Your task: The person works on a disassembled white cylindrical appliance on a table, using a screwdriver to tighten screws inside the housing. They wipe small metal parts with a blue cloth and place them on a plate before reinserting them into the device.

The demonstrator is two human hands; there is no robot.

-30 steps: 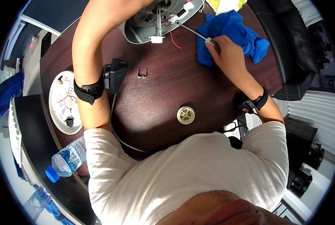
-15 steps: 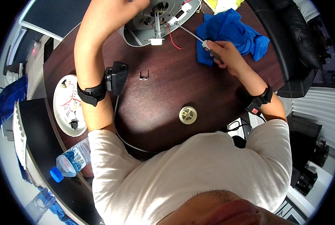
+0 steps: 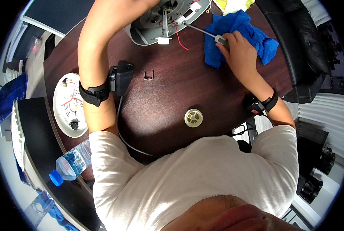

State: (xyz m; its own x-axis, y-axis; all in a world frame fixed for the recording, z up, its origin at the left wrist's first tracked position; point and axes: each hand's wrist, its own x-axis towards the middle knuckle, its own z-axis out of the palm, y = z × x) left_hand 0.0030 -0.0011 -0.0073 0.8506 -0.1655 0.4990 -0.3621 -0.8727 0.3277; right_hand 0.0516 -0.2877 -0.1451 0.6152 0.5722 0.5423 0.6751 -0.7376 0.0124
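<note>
A grey, rounded appliance housing [image 3: 143, 35] lies at the far edge of the view, its inner parts exposed. A white block on a metal bracket [image 3: 165, 32] and a loose red wire [image 3: 180, 40] stick out of it. My left hand [image 3: 143, 4] is at the housing's left side, its fingers cut off by the frame's top edge. In my right hand [image 3: 239, 50] is a screwdriver [image 3: 221, 40], gripped by its grey and white handle. Its shaft reaches left to the housing beside a white part; the exact tip contact is too small to tell.
A blue cloth [image 3: 256, 38] lies under and beyond my right hand. Nearer are a small metal clip [image 3: 149, 76] and a round cream knob [image 3: 193, 118]. At left sit a white oval cover [image 3: 60, 111] with red wires and a plastic bottle [image 3: 74, 161]. A black cable [image 3: 120, 115] trails from my left wrist strap.
My right hand has rolled over the screwdriver handle, so its back now faces up. The shaft still points at the same spot on the housing. The left arm has barely moved.
</note>
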